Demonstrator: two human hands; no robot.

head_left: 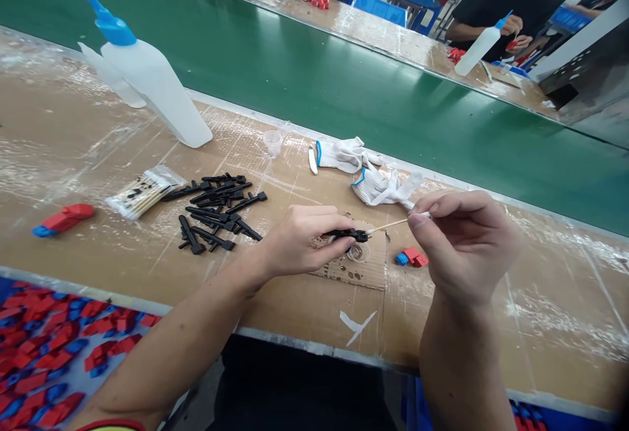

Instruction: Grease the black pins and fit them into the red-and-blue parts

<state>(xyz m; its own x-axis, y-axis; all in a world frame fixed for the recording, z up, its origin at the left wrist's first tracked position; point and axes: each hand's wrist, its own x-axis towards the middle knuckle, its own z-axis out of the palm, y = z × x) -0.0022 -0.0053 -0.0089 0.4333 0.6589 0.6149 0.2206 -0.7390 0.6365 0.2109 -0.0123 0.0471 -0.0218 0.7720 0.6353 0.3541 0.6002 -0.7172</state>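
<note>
Left hand: gripping a small black plastic part at centre frame, fingers curled closely around it.
Right hand: pinching a thin wooden cotton swab between narrowly closed fingers, its white tip touching the black part.
Surface: brown cardboard-covered bench carrying everything.
Nearby: loose black plastic parts lying left of the hands; white knit gloves lying above them; translucent white squeeze bottle with blue nozzle resting at upper left.

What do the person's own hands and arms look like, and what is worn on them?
The left hand and right hand wear no gloves, and both forearms are bare. A red and yellow edge, perhaps a sleeve, shows at the bottom of the left arm.
</note>
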